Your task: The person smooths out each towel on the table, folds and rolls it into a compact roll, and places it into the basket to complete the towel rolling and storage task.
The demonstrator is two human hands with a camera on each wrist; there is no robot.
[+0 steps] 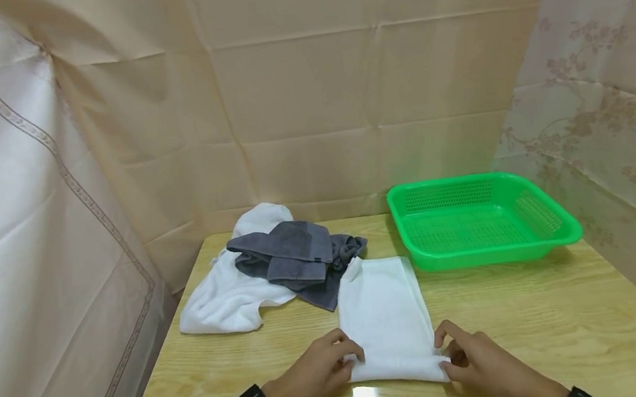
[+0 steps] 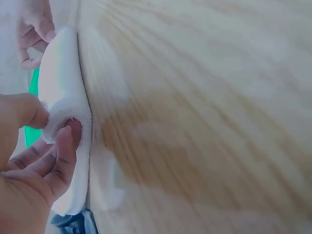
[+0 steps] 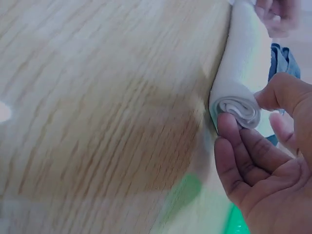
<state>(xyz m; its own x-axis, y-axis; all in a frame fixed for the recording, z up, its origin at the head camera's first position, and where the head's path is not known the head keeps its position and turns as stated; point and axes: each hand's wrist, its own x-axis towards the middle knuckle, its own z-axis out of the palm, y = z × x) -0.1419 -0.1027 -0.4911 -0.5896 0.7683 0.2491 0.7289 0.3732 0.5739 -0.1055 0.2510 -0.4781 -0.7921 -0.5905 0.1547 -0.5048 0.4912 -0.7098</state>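
A white towel [image 1: 386, 309] lies lengthwise on the table, its near end rolled up into a thick roll. My left hand [image 1: 323, 367] pinches the left end of that roll, with fingertips inside the coil in the left wrist view. At the opposite end my right hand [image 1: 476, 361] grips the roll between thumb and fingers. The right wrist view shows the spiral layers of the rolled towel [image 3: 239, 111] at the fingertips. Beyond the roll the flat part of the towel runs away from me, its far left corner against a grey towel [image 1: 300, 253].
Under the heaped grey towel spreads a crumpled white towel [image 1: 224, 298] at the back left of the wooden table [image 1: 532, 312]. A green plastic basket [image 1: 487, 253] with perforated sides stands at the back right. Cloth curtains [image 1: 297, 93] hang behind and on both sides.
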